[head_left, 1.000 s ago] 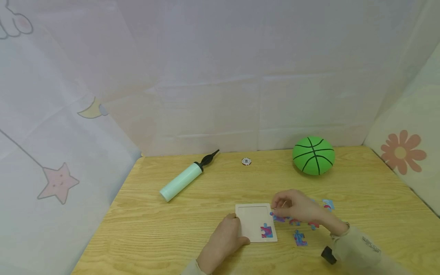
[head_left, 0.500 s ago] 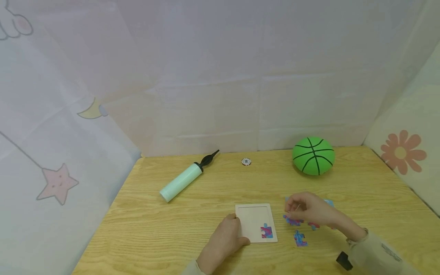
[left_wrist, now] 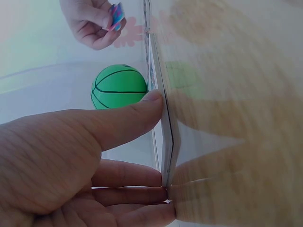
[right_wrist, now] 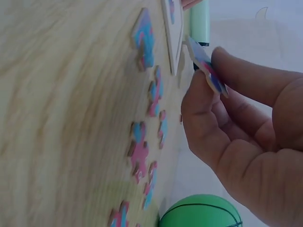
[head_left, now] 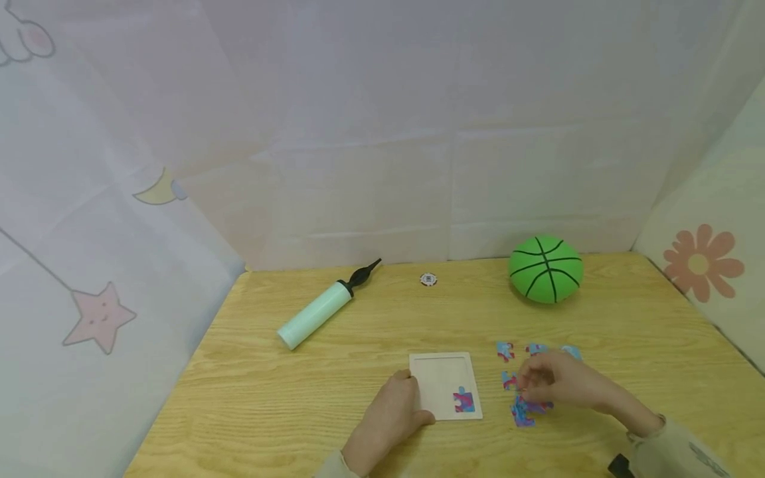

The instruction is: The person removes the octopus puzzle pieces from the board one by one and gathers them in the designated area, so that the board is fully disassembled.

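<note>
My left hand (head_left: 385,415) holds the pale wooden puzzle tray (head_left: 435,375) at its near left corner. In the left wrist view the thumb lies along one edge and the fingertips meet another. One blue and pink puzzle piece (head_left: 464,402) sits in the tray's near right corner. To the right of the tray, my right hand (head_left: 564,382) pinches a blue, purple and pink puzzle piece (right_wrist: 207,67) between thumb and forefinger, raised above the table. Beneath and around that hand lie several loose puzzle pieces (head_left: 505,350); the hand hides some of them in the head view.
A mint-green hand pump (head_left: 317,315) with a black nozzle lies at the back left of the wooden table (head_left: 251,398). A round white chip (head_left: 427,279) is near the back edge. The green ball (head_left: 546,270) stands at the back right, before pale cloth walls.
My right hand has moved right, away from the tray and over the loose pieces, carrying the puzzle piece. Pieces it covered before now show. The left hand and tray have stayed put.
</note>
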`<state>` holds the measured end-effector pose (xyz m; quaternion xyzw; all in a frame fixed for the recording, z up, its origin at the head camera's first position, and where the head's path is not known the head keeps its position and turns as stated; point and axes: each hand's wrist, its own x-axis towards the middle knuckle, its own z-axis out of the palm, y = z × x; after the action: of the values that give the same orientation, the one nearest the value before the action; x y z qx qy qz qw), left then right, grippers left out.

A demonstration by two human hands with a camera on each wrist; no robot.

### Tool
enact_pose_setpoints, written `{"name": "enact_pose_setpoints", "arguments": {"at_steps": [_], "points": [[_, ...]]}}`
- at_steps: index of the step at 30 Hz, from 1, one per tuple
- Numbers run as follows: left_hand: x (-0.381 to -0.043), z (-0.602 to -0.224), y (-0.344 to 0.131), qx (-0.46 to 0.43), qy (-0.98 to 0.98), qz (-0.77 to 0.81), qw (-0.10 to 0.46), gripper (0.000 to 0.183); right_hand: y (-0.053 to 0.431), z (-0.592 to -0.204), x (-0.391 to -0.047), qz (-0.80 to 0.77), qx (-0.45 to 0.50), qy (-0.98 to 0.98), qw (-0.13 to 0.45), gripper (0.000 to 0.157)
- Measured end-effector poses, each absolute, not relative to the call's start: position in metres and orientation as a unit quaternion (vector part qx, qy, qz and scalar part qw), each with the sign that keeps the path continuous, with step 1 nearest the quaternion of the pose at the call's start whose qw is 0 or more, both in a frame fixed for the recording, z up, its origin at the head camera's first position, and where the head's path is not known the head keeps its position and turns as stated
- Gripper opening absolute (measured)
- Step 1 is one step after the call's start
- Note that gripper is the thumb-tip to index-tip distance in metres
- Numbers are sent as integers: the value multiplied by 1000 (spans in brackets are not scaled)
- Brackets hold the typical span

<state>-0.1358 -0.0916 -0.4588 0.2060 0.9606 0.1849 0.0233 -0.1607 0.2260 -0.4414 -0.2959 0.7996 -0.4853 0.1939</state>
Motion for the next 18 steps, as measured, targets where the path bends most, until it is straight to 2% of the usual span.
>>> {"name": "enact_pose_setpoints", "arguments": {"at_steps": [5, 10, 18], "points": [[-136, -458, -91, 202, 961, 188, 31, 49, 235, -448, -158, -469, -319, 794, 218, 4], [-136, -458, -91, 207, 960, 188, 32, 49, 242, -453, -157, -435, -341, 810, 197, 5], [-136, -458, -91, 203, 960, 188, 32, 49, 250, -458, -157, -418, -323, 827, 193, 8]]}}
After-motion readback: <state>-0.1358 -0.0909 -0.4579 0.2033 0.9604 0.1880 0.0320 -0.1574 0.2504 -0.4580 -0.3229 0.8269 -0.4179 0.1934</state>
